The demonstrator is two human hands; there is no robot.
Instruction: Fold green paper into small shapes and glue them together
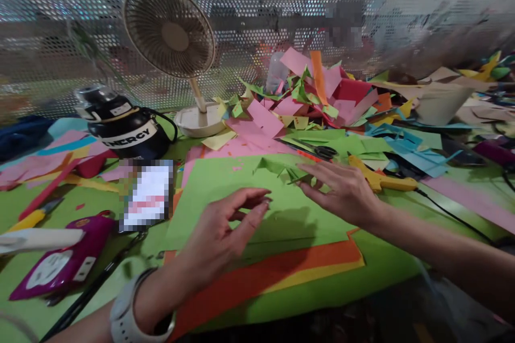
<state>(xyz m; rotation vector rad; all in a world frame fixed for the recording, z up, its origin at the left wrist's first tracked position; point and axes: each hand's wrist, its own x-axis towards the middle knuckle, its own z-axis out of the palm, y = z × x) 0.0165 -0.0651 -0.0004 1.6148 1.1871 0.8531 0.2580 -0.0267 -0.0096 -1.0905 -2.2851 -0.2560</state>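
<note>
Above a green paper sheet [225, 171] on the table, my left hand [229, 225] is closed in a pinch, thumb and fingertips together. Whatever may be between those fingertips is too small to make out. My right hand [341, 190] grips the near end of a folded green paper piece [279, 170] between thumb and fingers. That piece is creased and stands up slightly over the sheet. Under the green sheet lie orange paper [273, 273] and a strip of yellow paper [317, 274].
A yellow glue gun [382, 178] with a cord lies right of my right hand, near black scissors [317, 149]. Coloured paper scraps [306, 91] heap behind. A fan [173, 32], a black bottle [124, 128], a phone [147, 195] and a purple packet [68, 257] stand or lie left.
</note>
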